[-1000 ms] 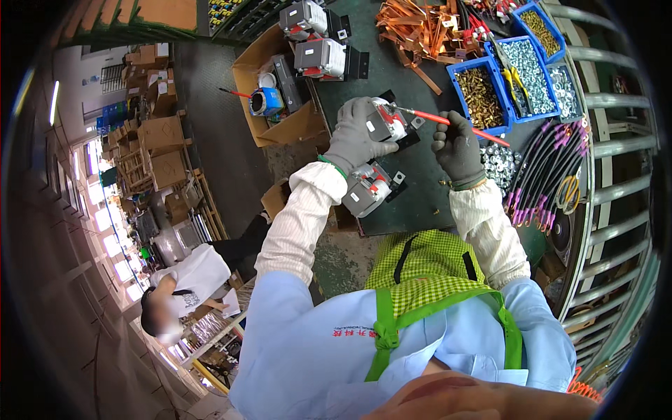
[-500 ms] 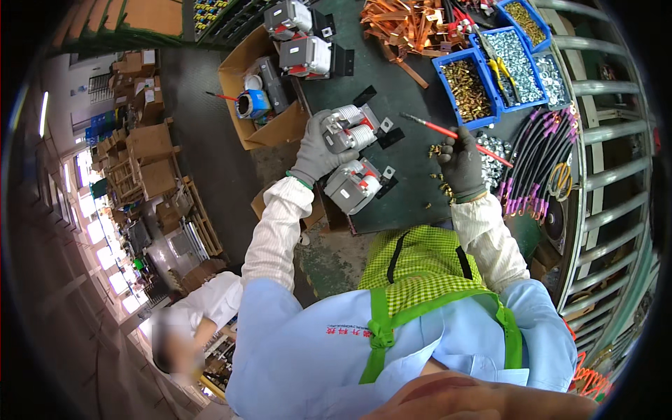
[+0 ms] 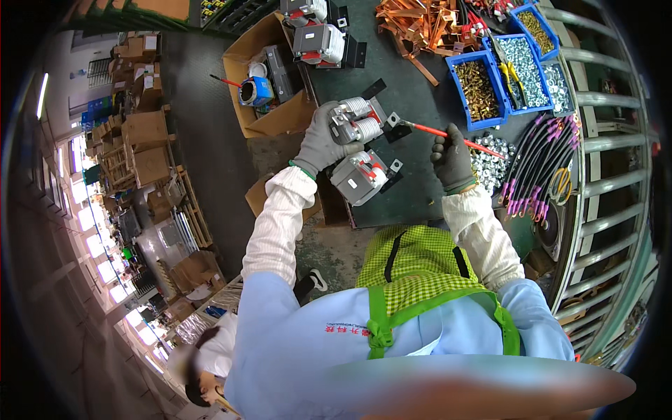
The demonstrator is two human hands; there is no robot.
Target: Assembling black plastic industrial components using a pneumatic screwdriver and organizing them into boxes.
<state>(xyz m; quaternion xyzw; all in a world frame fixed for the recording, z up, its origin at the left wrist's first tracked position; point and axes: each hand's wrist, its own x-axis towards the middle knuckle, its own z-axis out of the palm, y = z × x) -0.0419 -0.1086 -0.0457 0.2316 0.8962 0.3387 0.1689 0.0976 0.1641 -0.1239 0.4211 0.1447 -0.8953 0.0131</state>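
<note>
My left hand [image 3: 323, 142], in a grey glove, is closed around a grey electrical unit [image 3: 357, 120] with ribbed white cylinders and a metal terminal tab. Between the fingers of my gloved right hand [image 3: 453, 159] is a slim red-handled brush [image 3: 430, 131]. Its tip points left and lies at or very near the tab; whether they touch I cannot tell. A second grey unit with red parts [image 3: 358, 178] sits just below the held one, at the near left of the dark green table [image 3: 413, 192].
More grey units [image 3: 318, 43] line the table's far left edge, beside a cardboard box [image 3: 262, 126] holding a blue can. Copper strips [image 3: 420, 28], blue bins of fasteners [image 3: 479, 91], loose nuts [image 3: 490, 157] and black cables [image 3: 535, 168] lie right. Metal rails [image 3: 609, 143] border that side. Another person [image 3: 210, 364] is lower left.
My right hand has brought the brush left and slightly down, so its tip is now at the held unit's tab. My left hand keeps its hold. The other person has shifted lower.
</note>
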